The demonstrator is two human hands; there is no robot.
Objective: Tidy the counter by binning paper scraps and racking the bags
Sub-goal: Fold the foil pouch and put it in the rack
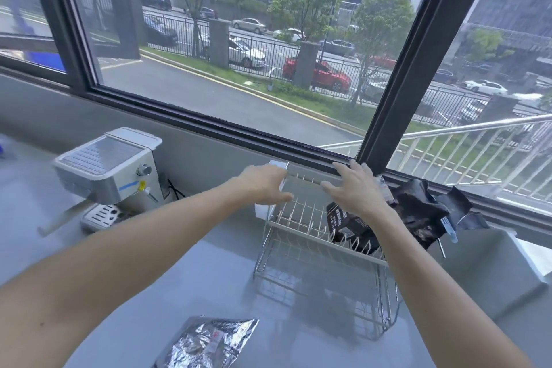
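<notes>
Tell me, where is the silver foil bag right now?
The silver foil bag lies on the counter at the bottom, near the left forearm, in front of the wire rack.

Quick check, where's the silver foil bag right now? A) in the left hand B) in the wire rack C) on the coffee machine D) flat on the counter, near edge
D: the silver foil bag lies on the counter in front of the wire rack, with both hands up at the rack and only the black bags in it.
</notes>
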